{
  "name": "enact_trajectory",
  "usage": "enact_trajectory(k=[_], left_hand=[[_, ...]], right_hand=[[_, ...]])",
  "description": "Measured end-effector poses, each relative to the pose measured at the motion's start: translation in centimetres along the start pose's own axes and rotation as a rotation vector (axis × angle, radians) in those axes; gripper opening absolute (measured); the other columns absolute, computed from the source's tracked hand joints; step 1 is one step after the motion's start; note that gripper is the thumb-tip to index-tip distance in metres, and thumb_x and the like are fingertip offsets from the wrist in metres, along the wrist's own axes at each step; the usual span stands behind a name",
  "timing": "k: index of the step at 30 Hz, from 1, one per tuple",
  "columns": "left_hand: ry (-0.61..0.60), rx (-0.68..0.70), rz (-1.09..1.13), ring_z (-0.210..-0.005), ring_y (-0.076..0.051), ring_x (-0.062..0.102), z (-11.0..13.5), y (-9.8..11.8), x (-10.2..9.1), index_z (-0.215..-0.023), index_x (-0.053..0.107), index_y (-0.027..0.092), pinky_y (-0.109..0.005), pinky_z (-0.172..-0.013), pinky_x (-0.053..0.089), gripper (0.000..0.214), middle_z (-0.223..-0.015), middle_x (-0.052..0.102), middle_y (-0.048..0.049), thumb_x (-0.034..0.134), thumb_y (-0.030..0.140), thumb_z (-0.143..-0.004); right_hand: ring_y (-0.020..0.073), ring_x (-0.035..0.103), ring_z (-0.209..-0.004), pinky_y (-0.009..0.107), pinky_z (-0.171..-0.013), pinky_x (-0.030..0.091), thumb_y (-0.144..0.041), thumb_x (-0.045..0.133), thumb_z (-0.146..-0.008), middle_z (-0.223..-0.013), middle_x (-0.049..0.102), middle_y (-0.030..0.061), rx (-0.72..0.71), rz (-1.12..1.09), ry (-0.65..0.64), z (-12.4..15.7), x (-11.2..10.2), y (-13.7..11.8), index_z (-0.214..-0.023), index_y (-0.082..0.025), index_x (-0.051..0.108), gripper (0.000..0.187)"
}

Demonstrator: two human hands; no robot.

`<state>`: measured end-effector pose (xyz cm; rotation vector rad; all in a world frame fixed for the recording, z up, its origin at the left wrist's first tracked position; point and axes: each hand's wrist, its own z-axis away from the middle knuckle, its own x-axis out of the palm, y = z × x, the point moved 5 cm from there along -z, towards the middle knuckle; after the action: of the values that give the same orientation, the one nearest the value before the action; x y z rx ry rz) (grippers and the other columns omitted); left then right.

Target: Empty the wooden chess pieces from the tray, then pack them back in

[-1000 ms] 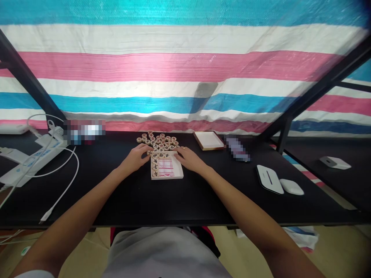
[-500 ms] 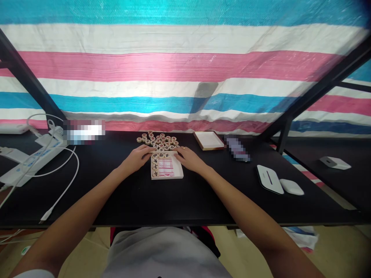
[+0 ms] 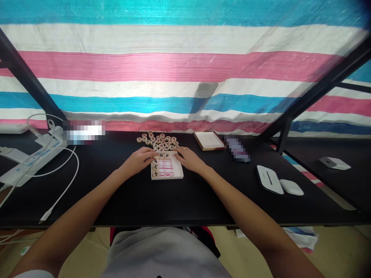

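Observation:
A shallow white box [image 3: 178, 173] stands on the black table in front of me, its floor printed with pink lines. Round Chinese chess pieces [image 3: 155, 167] line its left side and far edge. My left hand [image 3: 140, 159] reaches over the box's far left corner, fingers stretched out and touching the piece there, which they cover. At the far right corner, my right hand [image 3: 187, 157] has its thumb and fingers around the rim. Just behind the box lies a loose cluster of more chess pieces [image 3: 160, 141], some with red and some with dark characters.
An open box lid [image 3: 209, 140] and a blurred phone-like object [image 3: 237, 149] lie right of the cluster. Farther right are a white flat device [image 3: 270, 179] and a rounded white case [image 3: 291, 187]. A power strip [image 3: 34, 160] with white cables [image 3: 77, 170] occupies the left.
My left hand has shifted slightly right and over the box's far left corner, covering the piece that showed there. My right hand stays about where it was.

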<state>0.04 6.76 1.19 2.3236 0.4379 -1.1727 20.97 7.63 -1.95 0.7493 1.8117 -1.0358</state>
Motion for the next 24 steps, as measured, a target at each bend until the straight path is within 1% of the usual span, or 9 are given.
enact_trajectory(k=[4,7,11,16,21,24], left_hand=[[-0.03,-0.052,0.022,-0.1,-0.018,0.06,0.04,0.1,0.07,-0.109,0.061,0.018,-0.032,-0.092,0.048,0.025,-0.107,0.064,-0.0077,0.046,0.027,-0.093],[-0.044,-0.088,0.033,-0.1,-0.018,0.06,0.1,0.11,0.06,-0.11,0.059,0.018,-0.033,-0.092,0.048,0.025,-0.106,0.064,-0.0073,0.045,0.028,-0.092],[-0.041,-0.072,0.025,-0.098,-0.018,0.06,0.09,0.44,-0.09,-0.112,0.058,0.018,-0.031,-0.089,0.048,0.026,-0.106,0.062,-0.0083,0.043,0.027,-0.093],[-0.03,-0.05,-0.002,-0.095,-0.017,0.058,0.09,0.63,-0.22,-0.118,0.056,0.021,-0.029,-0.086,0.049,0.029,-0.107,0.057,-0.008,0.041,0.024,-0.093],[-0.03,0.015,-0.09,-0.093,-0.017,0.057,0.14,0.78,-0.16,-0.118,0.059,0.021,-0.029,-0.083,0.05,0.031,-0.103,0.055,-0.008,0.042,0.02,-0.092],[-0.043,0.013,-0.102,-0.093,-0.017,0.058,0.12,0.87,-0.07,-0.117,0.06,0.021,-0.029,-0.084,0.05,0.031,-0.102,0.055,-0.0078,0.042,0.02,-0.091]], right_hand=[[0.0213,0.056,-0.099,0.035,-0.092,0.042,-0.025,0.042,-0.093,-0.11,0.063,0.0112,0.008,-0.001,0.0,0.01,-0.07,-0.03,-0.117,-0.014,0.058,0.031],[0.0211,0.057,-0.099,0.035,-0.092,0.042,-0.025,0.042,-0.093,-0.11,0.063,0.0105,0.012,-0.006,0.002,0.01,-0.18,-0.17,-0.116,-0.016,0.059,0.03],[0.0215,0.057,-0.1,0.036,-0.092,0.043,-0.025,0.042,-0.093,-0.11,0.063,0.0114,0.013,-0.009,-0.003,0.01,-0.29,-0.35,-0.116,-0.016,0.059,0.03],[0.0221,0.057,-0.1,0.036,-0.091,0.043,-0.026,0.042,-0.093,-0.11,0.063,0.0117,0.03,-0.004,-0.004,0.01,-0.35,-0.36,-0.116,-0.016,0.059,0.03],[0.022,0.057,-0.101,0.035,-0.091,0.043,-0.025,0.042,-0.093,-0.11,0.063,0.0117,0.028,-0.004,-0.013,-0.02,-0.25,-0.3,-0.116,-0.015,0.059,0.03],[0.0215,0.057,-0.099,0.035,-0.091,0.043,-0.025,0.042,-0.093,-0.11,0.063,0.011,0.019,-0.001,-0.006,-0.01,-0.23,-0.26,-0.116,-0.015,0.059,0.03]])
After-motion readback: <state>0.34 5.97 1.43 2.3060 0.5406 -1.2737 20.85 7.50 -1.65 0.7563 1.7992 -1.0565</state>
